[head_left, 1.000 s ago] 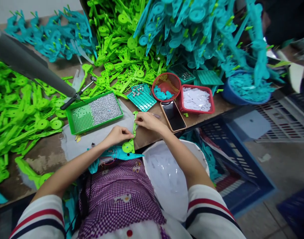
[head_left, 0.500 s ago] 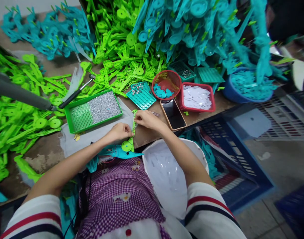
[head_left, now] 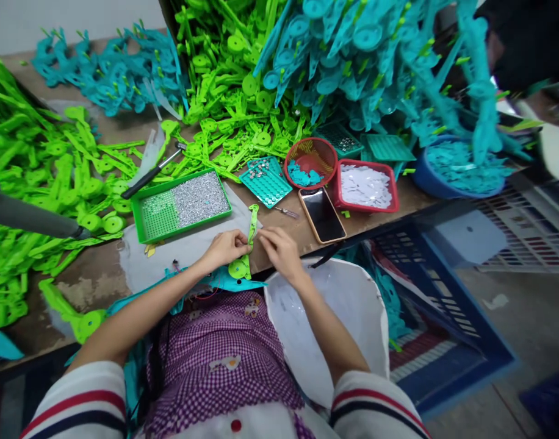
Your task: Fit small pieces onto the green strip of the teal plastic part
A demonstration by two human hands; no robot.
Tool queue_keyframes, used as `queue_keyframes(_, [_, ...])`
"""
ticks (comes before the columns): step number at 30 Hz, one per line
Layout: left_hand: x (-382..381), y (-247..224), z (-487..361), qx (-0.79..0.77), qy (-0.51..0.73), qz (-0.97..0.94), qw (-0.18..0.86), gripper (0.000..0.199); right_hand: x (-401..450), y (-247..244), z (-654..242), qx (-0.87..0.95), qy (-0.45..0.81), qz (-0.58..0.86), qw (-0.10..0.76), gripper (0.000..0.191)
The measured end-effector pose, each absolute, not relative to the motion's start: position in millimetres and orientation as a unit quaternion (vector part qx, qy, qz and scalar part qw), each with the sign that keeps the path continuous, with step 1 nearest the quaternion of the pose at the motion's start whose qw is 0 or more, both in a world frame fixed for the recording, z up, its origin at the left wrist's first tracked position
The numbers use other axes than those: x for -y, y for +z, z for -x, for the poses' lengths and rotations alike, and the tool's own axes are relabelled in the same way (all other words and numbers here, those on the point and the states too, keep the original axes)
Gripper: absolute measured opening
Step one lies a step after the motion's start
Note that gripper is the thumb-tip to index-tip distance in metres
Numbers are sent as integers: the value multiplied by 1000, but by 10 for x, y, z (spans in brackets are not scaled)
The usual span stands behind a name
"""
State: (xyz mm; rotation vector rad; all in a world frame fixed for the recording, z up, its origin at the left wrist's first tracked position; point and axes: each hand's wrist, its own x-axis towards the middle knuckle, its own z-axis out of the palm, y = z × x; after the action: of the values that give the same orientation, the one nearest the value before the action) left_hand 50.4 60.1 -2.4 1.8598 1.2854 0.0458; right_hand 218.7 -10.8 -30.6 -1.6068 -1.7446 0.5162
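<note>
A long lime-green plastic part (head_left: pixel 252 222) with a round disc at its near end lies at the table's front edge, over a turquoise plastic part (head_left: pixel 228 280) with thin wires beside it. My left hand (head_left: pixel 227 248) is closed, its thumb and fingertips pinching at the middle of the green part. Just right of that part is my right hand (head_left: pixel 282 251), fingers drawn together in a pinch and apart from the green part. Whatever sits between those fingertips is too small to make out.
A green tray (head_left: pixel 183 206) of small screws stands behind my left hand. Beyond are a turquoise tray (head_left: pixel 266 182), a screwdriver (head_left: pixel 287 212), a phone (head_left: pixel 323 216), a red basket (head_left: pixel 310 163) and a red bin (head_left: pixel 366 189). A hammer (head_left: pixel 155 171) rests near heaped green parts. A white bag (head_left: pixel 328 323) hangs below.
My right hand has come off the green part's upper end and moved right and toward me. My left hand stays at the part. The whole view has shifted slightly.
</note>
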Motion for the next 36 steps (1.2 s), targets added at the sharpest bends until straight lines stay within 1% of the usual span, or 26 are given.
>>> queue_keyframes(5, [-431,-30,-432,-505,67,-769,386,13,289,-493,-2052,708,192,613,293,33])
queue_keyframes(8, [-333,-41,-418,-493,71,-796,344,13,260,-526,-2068,714,182,615,281,34])
queue_keyframes(10, [-290,-70,-418,-480,71,-821,303,15,252,-532,-2080,715,176,614,285,34])
queue_keyframes(13, [-270,-140,-418,-455,94,-851,245,13,257,-531,-2080,710,172,607,313,34])
queue_keyframes(16, [-281,-208,-406,-433,123,-864,227,10,252,-513,-2070,698,180,604,340,32])
queue_keyframes(18, [-288,-230,-392,-417,132,-874,213,10,237,-497,-2073,693,189,607,342,31])
queue_keyframes(21, [-284,-214,-374,-393,117,-897,166,13,198,-481,-2104,699,205,598,335,30])
queue_keyframes(23, [-279,-183,-369,-385,97,-907,140,16,159,-480,-2141,700,220,582,351,29])
queue_keyframes(26, [-278,-137,-374,-384,78,-910,136,17,68,-485,-2202,656,231,591,409,28])
queue_keyframes(28, [-284,-123,-380,-388,74,-907,147,17,-3,-484,-2239,621,235,612,431,25])
queue_keyframes(32, [-295,-127,-384,-397,72,-900,164,17,-95,-460,-2311,629,247,615,407,15])
queue_keyframes(36, [-300,-129,-384,-396,69,-898,181,16,-97,-405,-2397,675,277,575,370,17])
